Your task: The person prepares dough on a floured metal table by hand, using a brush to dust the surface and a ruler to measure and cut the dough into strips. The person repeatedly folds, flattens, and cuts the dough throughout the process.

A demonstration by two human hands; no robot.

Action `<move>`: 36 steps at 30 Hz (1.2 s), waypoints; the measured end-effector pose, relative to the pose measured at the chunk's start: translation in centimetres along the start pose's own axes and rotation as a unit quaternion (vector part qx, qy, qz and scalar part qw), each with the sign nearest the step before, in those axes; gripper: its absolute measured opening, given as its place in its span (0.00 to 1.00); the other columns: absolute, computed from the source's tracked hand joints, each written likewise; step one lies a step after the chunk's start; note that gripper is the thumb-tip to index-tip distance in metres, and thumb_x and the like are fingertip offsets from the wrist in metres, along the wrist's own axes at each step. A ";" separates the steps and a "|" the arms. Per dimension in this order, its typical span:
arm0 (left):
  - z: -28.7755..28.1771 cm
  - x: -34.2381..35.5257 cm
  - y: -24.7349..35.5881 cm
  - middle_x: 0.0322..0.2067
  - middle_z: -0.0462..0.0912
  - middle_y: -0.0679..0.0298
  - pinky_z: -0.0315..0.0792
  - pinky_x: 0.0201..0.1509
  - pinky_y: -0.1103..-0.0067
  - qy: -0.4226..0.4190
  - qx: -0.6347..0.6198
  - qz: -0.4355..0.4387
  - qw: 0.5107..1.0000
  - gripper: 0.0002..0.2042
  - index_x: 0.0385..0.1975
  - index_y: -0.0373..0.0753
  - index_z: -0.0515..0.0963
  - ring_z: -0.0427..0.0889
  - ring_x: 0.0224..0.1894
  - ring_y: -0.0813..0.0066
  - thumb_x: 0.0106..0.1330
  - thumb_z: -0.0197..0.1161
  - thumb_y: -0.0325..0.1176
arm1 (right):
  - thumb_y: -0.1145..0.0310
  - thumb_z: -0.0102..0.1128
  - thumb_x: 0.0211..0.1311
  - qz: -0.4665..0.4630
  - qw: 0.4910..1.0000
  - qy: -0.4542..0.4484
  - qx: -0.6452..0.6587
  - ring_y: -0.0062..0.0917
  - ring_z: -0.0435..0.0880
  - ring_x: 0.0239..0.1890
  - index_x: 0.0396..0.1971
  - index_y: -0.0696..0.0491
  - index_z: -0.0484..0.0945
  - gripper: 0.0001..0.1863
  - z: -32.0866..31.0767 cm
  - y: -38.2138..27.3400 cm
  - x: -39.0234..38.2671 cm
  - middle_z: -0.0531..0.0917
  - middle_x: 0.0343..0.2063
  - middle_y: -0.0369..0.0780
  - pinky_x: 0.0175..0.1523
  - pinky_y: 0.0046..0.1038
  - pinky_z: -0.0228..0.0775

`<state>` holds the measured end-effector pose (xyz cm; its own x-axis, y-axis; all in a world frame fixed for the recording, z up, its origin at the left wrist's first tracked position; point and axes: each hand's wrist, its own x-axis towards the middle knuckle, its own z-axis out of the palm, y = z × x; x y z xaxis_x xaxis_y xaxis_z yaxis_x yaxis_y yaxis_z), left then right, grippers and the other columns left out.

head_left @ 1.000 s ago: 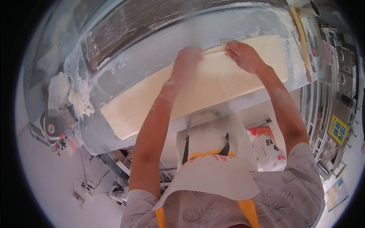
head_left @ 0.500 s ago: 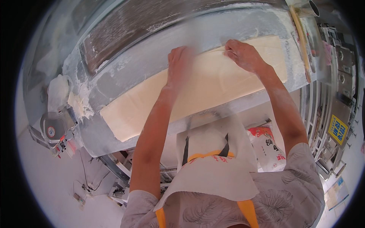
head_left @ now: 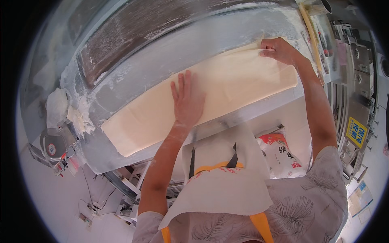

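Note:
A long, pale, layered dough sheet [head_left: 233, 81] stretches slantwise over the floured worktop, its right end farther from me. My left hand [head_left: 187, 103] rests on the middle of it, palm down with the fingers stretched out. Close to the sheet's far right corner, my right hand [head_left: 279, 50] is closed, pinching the upper layer's far edge between thumb and fingers. Around that hand the top layer looks slightly lifted. The fingertips underneath are partly hidden.
A dark board [head_left: 117, 40] dusted with flour lies along the far side. A long wooden rod [head_left: 311, 34] is at the right edge of the worktop. To the left stand a scale [head_left: 52, 143] and a white bag [head_left: 56, 106]. A printed sack [head_left: 279, 156] sits below the front edge.
My left hand has come off the dough's far edge and flattened nearer to me. My right hand has shifted right along the far edge, still gripping.

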<state>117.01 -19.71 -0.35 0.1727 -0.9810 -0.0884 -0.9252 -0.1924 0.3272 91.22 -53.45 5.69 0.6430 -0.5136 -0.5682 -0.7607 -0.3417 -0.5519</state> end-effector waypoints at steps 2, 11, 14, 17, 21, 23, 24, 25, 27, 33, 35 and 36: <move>0.0 0.1 0.0 0.82 0.49 0.51 0.35 0.84 0.46 0.002 -0.005 0.003 1.000 0.37 0.81 0.37 0.54 0.44 0.84 0.46 0.76 0.58 0.45 | 0.62 0.73 0.64 0.019 1.000 -0.001 0.006 0.25 0.73 0.32 0.33 0.55 0.77 0.14 -0.4 0.4 0.0 0.79 0.27 0.37 0.40 0.32 0.68; 0.1 0.1 0.3 0.82 0.48 0.51 0.34 0.85 0.47 -0.002 0.008 -0.005 1.000 0.38 0.81 0.38 0.54 0.43 0.84 0.47 0.75 0.59 0.45 | 0.66 0.73 0.67 0.015 1.000 0.005 0.001 0.21 0.72 0.30 0.32 0.56 0.79 0.12 -2.0 3.2 0.7 0.78 0.24 0.32 0.38 0.28 0.67; 0.2 0.2 0.3 0.82 0.48 0.51 0.33 0.85 0.47 0.006 0.010 0.003 1.000 0.38 0.81 0.38 0.54 0.43 0.84 0.47 0.75 0.59 0.46 | 0.67 0.73 0.65 -0.002 0.999 0.024 0.043 0.21 0.74 0.30 0.31 0.56 0.79 0.11 -2.1 3.9 0.9 0.78 0.25 0.33 0.38 0.28 0.68; 0.3 0.1 0.3 0.82 0.48 0.51 0.33 0.84 0.47 0.008 0.017 0.003 1.000 0.38 0.81 0.38 0.54 0.43 0.84 0.47 0.76 0.58 0.46 | 0.66 0.74 0.63 -0.022 0.999 0.022 0.026 0.22 0.76 0.31 0.31 0.56 0.79 0.12 -2.5 4.3 0.7 0.80 0.25 0.35 0.38 0.29 0.69; 0.4 0.0 0.2 0.82 0.49 0.50 0.34 0.84 0.46 0.010 0.025 0.004 1.000 0.37 0.81 0.38 0.55 0.44 0.84 0.46 0.77 0.57 0.47 | 0.70 0.74 0.63 -0.022 1.000 0.013 0.009 0.22 0.77 0.32 0.32 0.56 0.80 0.09 -3.6 5.5 0.5 0.82 0.27 0.34 0.40 0.29 0.71; 0.5 0.2 0.3 0.82 0.49 0.50 0.34 0.84 0.46 0.016 0.025 0.008 1.000 0.37 0.81 0.38 0.55 0.44 0.84 0.46 0.77 0.56 0.47 | 0.71 0.75 0.62 -0.016 0.999 0.018 0.024 0.22 0.78 0.33 0.33 0.56 0.81 0.09 -4.3 6.5 0.8 0.82 0.27 0.34 0.41 0.29 0.71; 0.5 0.2 0.3 0.82 0.49 0.50 0.34 0.84 0.46 0.019 0.025 0.011 0.999 0.37 0.81 0.38 0.55 0.44 0.84 0.46 0.77 0.55 0.47 | 0.71 0.75 0.61 -0.017 0.999 0.024 0.035 0.22 0.78 0.33 0.33 0.56 0.81 0.09 -4.5 6.9 1.0 0.82 0.28 0.34 0.41 0.29 0.72; 0.6 0.2 0.3 0.82 0.49 0.51 0.34 0.84 0.46 0.018 0.026 0.009 0.999 0.37 0.81 0.38 0.55 0.44 0.84 0.46 0.78 0.55 0.48 | 0.71 0.75 0.61 -0.020 0.998 0.030 0.046 0.22 0.78 0.34 0.33 0.56 0.81 0.09 -4.6 7.0 1.2 0.82 0.28 0.34 0.42 0.29 0.72; 0.6 0.2 0.4 0.82 0.49 0.51 0.34 0.84 0.46 0.017 0.026 0.007 0.999 0.36 0.81 0.38 0.55 0.44 0.84 0.46 0.78 0.55 0.48 | 0.73 0.75 0.60 -0.024 0.997 0.036 0.061 0.22 0.78 0.35 0.34 0.56 0.81 0.10 -4.6 7.3 1.2 0.82 0.29 0.34 0.43 0.29 0.72; 0.4 -0.1 0.2 0.83 0.47 0.52 0.33 0.84 0.47 0.003 0.025 -0.001 1.000 0.37 0.82 0.38 0.53 0.42 0.84 0.46 0.78 0.54 0.47 | 0.78 0.74 0.59 -0.022 0.999 0.035 0.035 0.23 0.79 0.37 0.37 0.56 0.80 0.10 -4.8 6.1 0.3 0.81 0.31 0.34 0.45 0.29 0.74; 0.4 -0.1 0.2 0.83 0.47 0.52 0.33 0.84 0.47 0.002 0.026 -0.001 1.000 0.37 0.82 0.39 0.53 0.42 0.85 0.47 0.78 0.54 0.47 | 0.80 0.73 0.59 -0.025 0.998 0.041 0.036 0.22 0.79 0.37 0.37 0.56 0.80 0.10 -5.1 6.7 0.4 0.81 0.31 0.33 0.46 0.28 0.74; 0.4 0.0 0.2 0.83 0.47 0.52 0.33 0.84 0.47 0.001 0.026 -0.001 1.000 0.37 0.82 0.39 0.52 0.42 0.85 0.47 0.78 0.54 0.47 | 0.81 0.72 0.59 -0.024 0.998 0.043 0.036 0.20 0.79 0.37 0.37 0.56 0.80 0.10 -5.4 7.0 0.6 0.81 0.31 0.32 0.46 0.27 0.74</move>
<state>116.65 -19.70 -0.69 0.1762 -0.9805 -0.0872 -0.9409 -0.1937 0.2777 85.77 -60.40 4.82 0.6661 -0.5648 -0.4872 -0.7187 -0.3116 -0.6216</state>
